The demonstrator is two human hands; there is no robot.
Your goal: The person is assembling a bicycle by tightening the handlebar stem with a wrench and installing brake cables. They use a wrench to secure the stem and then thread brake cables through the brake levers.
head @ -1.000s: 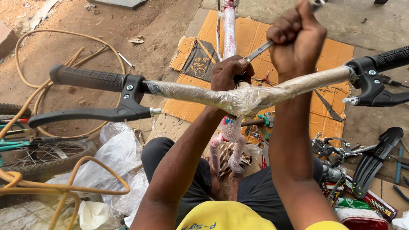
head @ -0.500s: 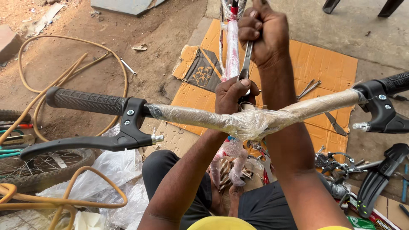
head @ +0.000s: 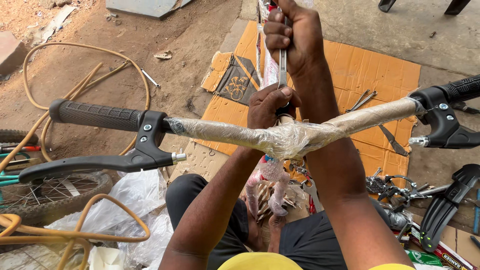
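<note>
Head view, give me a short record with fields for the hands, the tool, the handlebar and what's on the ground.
right hand: fist closed around a metal wrench, raised beyond the bar
left hand: at the bar's centre, by the wrench's lower end
handlebar: plastic-wrapped, black grips, brake levers at both ends
ground: orange cardboard, loose tools, wheel, tan hose

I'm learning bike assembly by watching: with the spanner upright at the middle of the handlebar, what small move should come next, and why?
Probably swing the spanner sideways in a short arc. The right hand grips its upper end, its lower end sits at the centre of the wrapped handlebar, and the left hand steadies it there.
</note>
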